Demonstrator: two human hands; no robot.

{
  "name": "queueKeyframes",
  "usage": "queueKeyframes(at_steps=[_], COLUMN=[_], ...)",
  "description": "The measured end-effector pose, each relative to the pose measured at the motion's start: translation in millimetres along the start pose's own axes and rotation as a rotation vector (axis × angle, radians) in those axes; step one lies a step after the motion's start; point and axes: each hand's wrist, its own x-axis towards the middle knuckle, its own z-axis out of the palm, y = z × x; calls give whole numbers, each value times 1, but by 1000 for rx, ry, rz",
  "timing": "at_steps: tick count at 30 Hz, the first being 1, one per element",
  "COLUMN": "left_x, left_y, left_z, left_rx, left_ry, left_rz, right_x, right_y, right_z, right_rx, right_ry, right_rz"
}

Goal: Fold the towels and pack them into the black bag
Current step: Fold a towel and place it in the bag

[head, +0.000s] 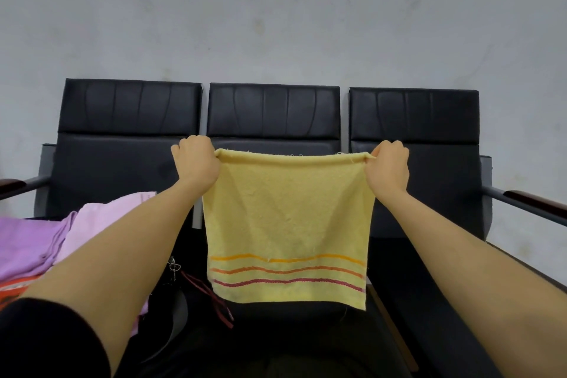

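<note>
A yellow towel (288, 224) with three coloured stripes near its lower edge hangs flat in the air above the middle seat. My left hand (196, 163) grips its top left corner and my right hand (388, 167) grips its top right corner, stretching the top edge straight. Below the towel lies the black bag (196, 310), mostly hidden by the towel and my left arm; a metal clip and a dark red cord show on it.
A row of three black padded chairs (414, 113) stands against a grey wall. Pink and purple towels (46, 242) are piled on the left seat, over something orange. Armrests (527, 199) stick out at both ends of the row.
</note>
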Motion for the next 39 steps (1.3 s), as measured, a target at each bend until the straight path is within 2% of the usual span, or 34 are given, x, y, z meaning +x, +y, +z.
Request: queueKeyframes(at_steps=[3, 8, 12, 17, 19, 21, 24, 27, 31, 34, 37, 39], left_x=[-7, -23, -25, -26, -27, -24, -14, 2, 18, 1, -38, -66], left_y=[0, 4, 3, 9, 12, 15, 19, 20, 15, 13, 10, 3], left_z=[2, 10, 28, 59, 71, 84, 99, 110, 124, 127, 131, 139], left_rx=[-39, -34, -213, -644, -774, -836, -898, -963, -1076, -1124, -1007, -926], left_ry=[-19, -188, -281, -423, -460, -490, -524, -477, -312, -169, -108, -151], left_rz=[-19, -91, -185, -366, -488, -576, -650, -643, -510, -427, -503, -580], right_x=[-3, -13, -15, -10, -9, -7, 2, 14, 24, 14, -16, -38], right_y=[6, 18, 25, 34, 35, 35, 34, 29, 21, 27, 43, 57], right_z=[2, 9, 20, 45, 55, 66, 82, 90, 93, 97, 102, 103], right_rx=[47, 8, -37, 232, 430, 641, 745, 810, 941, 962, 917, 847], right_ry=[-49, -180, -211, -266, -309, -346, -382, -371, -233, -216, -236, -238], right_rz=[68, 135, 131, 263, 404, 570, 647, 622, 489, 472, 514, 558])
